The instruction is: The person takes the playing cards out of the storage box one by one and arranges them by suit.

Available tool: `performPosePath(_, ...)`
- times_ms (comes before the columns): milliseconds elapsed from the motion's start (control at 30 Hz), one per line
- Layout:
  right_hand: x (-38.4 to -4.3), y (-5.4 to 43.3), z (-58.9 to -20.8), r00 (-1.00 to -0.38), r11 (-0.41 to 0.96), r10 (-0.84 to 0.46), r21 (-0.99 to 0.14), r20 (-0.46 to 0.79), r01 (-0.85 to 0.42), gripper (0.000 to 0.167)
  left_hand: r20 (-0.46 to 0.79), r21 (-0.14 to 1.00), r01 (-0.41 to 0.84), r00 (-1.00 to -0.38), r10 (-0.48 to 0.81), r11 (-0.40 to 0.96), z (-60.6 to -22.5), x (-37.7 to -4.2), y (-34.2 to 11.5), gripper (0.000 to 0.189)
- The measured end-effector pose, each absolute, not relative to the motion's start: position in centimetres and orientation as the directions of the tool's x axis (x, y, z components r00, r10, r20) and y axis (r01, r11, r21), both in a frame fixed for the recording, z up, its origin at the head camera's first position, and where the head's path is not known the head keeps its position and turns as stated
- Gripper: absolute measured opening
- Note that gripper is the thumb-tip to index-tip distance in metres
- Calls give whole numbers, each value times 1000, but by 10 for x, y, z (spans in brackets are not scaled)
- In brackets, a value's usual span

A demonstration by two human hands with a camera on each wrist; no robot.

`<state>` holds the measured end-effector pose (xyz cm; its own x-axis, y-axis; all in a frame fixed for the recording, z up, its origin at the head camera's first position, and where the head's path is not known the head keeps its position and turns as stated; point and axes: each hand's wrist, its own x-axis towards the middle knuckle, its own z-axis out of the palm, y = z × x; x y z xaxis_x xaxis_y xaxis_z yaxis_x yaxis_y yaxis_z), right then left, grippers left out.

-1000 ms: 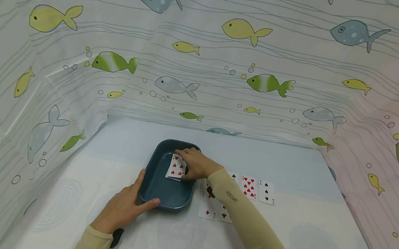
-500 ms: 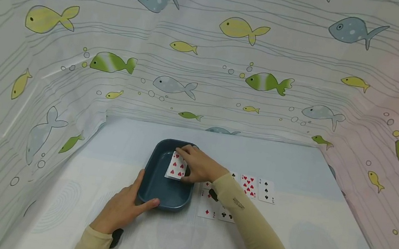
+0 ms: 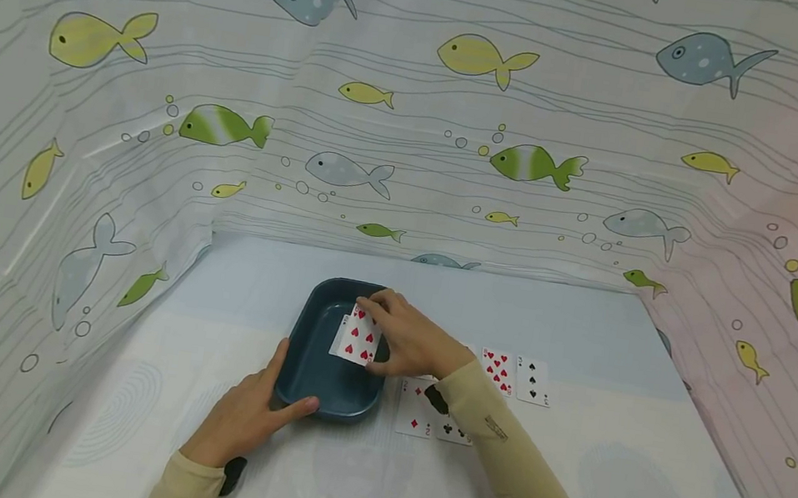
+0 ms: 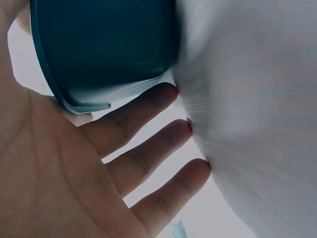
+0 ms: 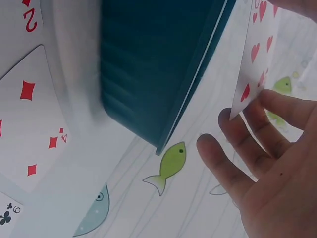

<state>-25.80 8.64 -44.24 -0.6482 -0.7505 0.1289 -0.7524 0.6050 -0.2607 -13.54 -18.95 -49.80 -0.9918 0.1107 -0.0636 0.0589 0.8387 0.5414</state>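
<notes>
In the head view a dark blue rectangular tray [image 3: 327, 395] stands on the table. My left hand [image 3: 242, 422] rests at its near left corner, index finger along the outer wall and thumb at the near rim. In the left wrist view the other fingers [image 4: 151, 161] are spread, fingertips at the white surface. My right hand [image 3: 413, 339] pinches a six of hearts playing card [image 3: 360, 343] over the tray, fingers at the top end and thumb at the bottom corner. Another card [image 3: 338, 344] lies in the tray, partly hidden beneath it.
Right of the tray, face-up cards lie in rows, including a two of diamonds [image 3: 414, 419], a club card [image 3: 449, 432], a heart card [image 3: 498, 371] and a three of spades [image 3: 534, 382]. My right sleeve hides some. A fish-patterned curtain [image 3: 413, 141] encloses the table.
The six of hearts has shifted right and tilted in my right hand, uncovering more of the card beneath it. My right hand has moved slightly right; my left hand and the tray have stayed put.
</notes>
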Motion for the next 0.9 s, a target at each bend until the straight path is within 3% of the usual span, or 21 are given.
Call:
performPosePath(200, -248, 98, -442, -636, 594, -759, -252, 140, -764, 99, -56, 537, 59, -993, 105, 842, -498, -136, -189, 112)
performPosePath(900, -222, 154, -450, -729, 688, -680, -279, 77, -670, 96, -53, 537, 56, -994, 100, 842, -500, -135, -188, 112)
